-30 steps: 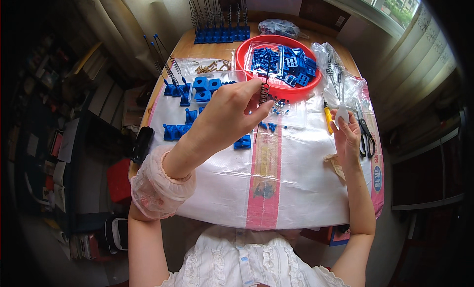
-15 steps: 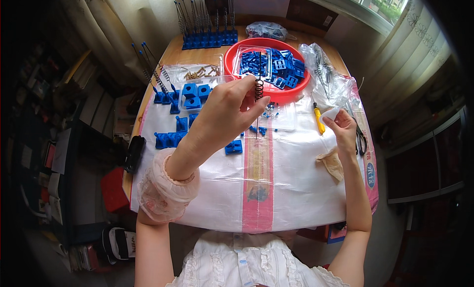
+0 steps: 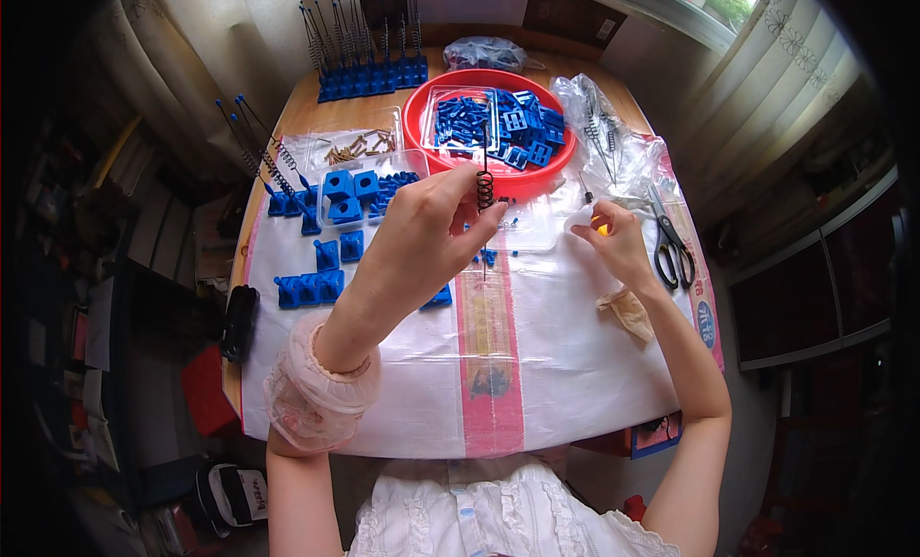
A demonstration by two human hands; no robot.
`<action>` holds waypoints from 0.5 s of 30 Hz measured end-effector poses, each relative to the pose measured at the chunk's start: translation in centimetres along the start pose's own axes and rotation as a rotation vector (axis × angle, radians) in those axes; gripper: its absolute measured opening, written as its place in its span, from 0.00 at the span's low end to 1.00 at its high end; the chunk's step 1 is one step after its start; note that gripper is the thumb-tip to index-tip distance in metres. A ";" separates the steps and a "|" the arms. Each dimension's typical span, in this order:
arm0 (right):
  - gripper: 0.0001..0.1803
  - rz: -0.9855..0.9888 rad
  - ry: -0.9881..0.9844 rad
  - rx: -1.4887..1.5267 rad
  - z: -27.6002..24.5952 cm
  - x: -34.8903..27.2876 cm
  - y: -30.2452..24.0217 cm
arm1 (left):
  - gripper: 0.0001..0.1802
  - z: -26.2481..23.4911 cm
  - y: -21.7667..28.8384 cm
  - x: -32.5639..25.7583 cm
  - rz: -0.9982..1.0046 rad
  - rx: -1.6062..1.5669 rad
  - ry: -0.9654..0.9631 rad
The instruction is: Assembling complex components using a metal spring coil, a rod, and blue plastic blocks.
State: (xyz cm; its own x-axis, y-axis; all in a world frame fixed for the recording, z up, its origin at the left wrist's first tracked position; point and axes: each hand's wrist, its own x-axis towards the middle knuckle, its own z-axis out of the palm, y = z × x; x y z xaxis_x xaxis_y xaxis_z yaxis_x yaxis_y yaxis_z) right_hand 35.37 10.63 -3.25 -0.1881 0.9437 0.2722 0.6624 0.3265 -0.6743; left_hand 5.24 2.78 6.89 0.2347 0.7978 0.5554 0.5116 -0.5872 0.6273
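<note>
My left hand [image 3: 431, 226] is raised over the middle of the table, closed with thumb and fingers on a black coil spring [image 3: 485, 189]. The spring's long straight wire ends stick out above and below the grip. To the right, my right hand [image 3: 618, 239] pinches a small white, translucent piece [image 3: 578, 220] whose kind I cannot make out. Behind that hand lies a screwdriver [image 3: 586, 187], its yellow handle mostly hidden. Left of my left hand, blue plastic blocks [image 3: 338, 185] sit in a clear tray [image 3: 414, 162], and blue bases [image 3: 310, 290] stand on the cloth.
A red basin [image 3: 414, 140] of blue parts stands at the back. Blue bases with upright springs [image 3: 369, 78] fill the far left. Brass-coloured screws [image 3: 359, 147] lie nearby. Scissors [image 3: 675, 255], a plastic bag [image 3: 623, 126] and a tan scrap [image 3: 628, 314] are on the right.
My right hand has moved left with the white piece, toward the spring, and now covers most of the screwdriver's handle. The left hand keeps its hold. The whole view has shifted slightly.
</note>
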 end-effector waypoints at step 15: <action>0.16 -0.085 0.081 0.019 0.4 0.8 -1.1 | 0.11 0.1 0.0 -0.1 0.017 0.016 -0.029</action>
State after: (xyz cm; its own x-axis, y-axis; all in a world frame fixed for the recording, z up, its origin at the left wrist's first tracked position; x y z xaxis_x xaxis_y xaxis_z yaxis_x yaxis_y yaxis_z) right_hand 34.19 11.00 -2.57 -0.1834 0.9056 0.3825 0.6323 0.4066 -0.6595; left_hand 5.33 2.68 6.79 0.2675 0.7914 0.5496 0.5201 -0.5988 0.6090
